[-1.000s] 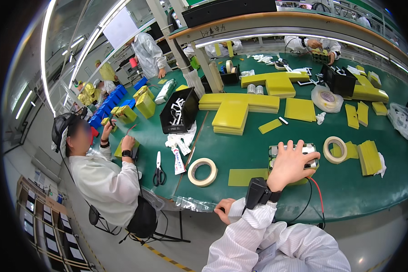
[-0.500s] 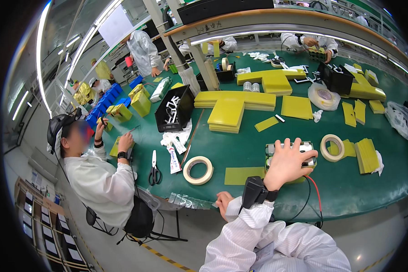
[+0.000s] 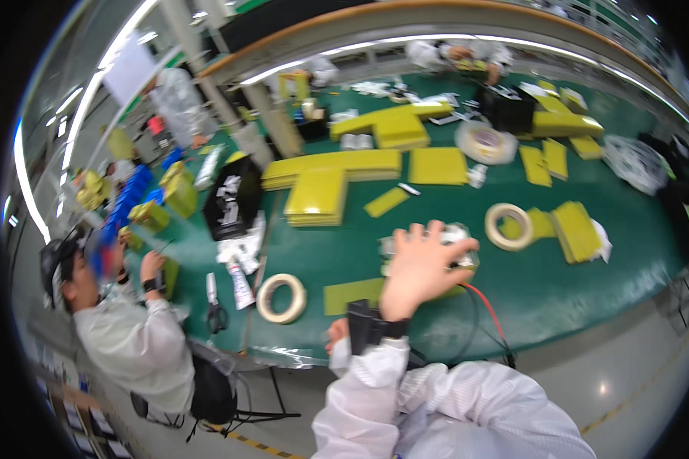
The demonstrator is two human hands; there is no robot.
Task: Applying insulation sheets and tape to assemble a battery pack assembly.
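My left hand (image 3: 421,264) is spread over the top of a battery pack (image 3: 461,232) with silvery cells, gripping it with the fingers at the far side and the thumb along the right. Red and black wires (image 3: 488,306) run from beside the pack to the table's front edge. My right hand (image 3: 337,333) is at the front edge, left of my left wrist and partly hidden by it; its fingers are blurred. A flat yellow-green sheet (image 3: 352,296) lies left of the pack. A roll of masking tape (image 3: 262,298) and scissors (image 3: 216,312) lie farther left.
Stacks of yellow sheets (image 3: 314,200) and a black bin (image 3: 226,203) of white strips stand beyond. Another tape roll (image 3: 491,228) and sheet stack (image 3: 574,233) lie right. A co-worker (image 3: 134,336) sits left; an overhead beam (image 3: 406,23) crosses the far side.
The whole view has swung, so the table and its things stand farther left, with some blur. My left hand stays on the battery pack, my right hand at the front edge.
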